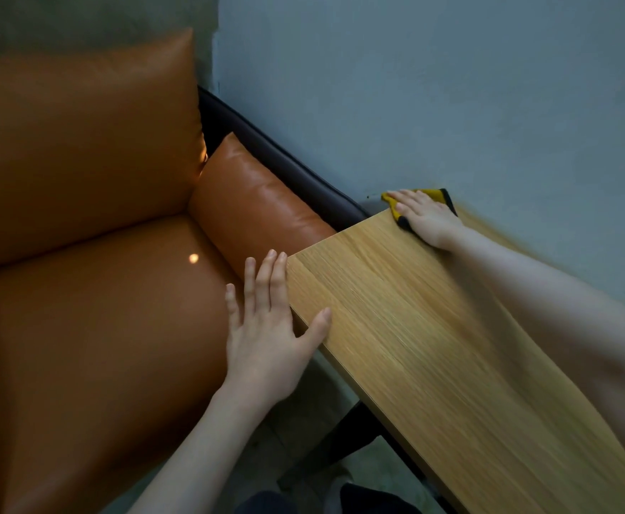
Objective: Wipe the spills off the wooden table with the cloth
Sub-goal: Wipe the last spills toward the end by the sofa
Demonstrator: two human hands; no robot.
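Head view shows the right hand (427, 218) pressing flat on the cloth (435, 195) at the table's (452, 346) far corner, left hand (266, 328) open and empty steadying the edge; next, probably, a firm sweep back.

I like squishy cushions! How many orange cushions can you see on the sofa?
3: a big back cushion at the upper left, a seat cushion below it, and a side cushion beside the wooden table. More may lie outside the view.

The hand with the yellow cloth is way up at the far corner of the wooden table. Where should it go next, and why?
Probably a stroke back toward the person. The right hand presses the yellow cloth with the dark edge flat at the far corner of the light wooden table, by the wall, while the left hand rests against the table's edge.
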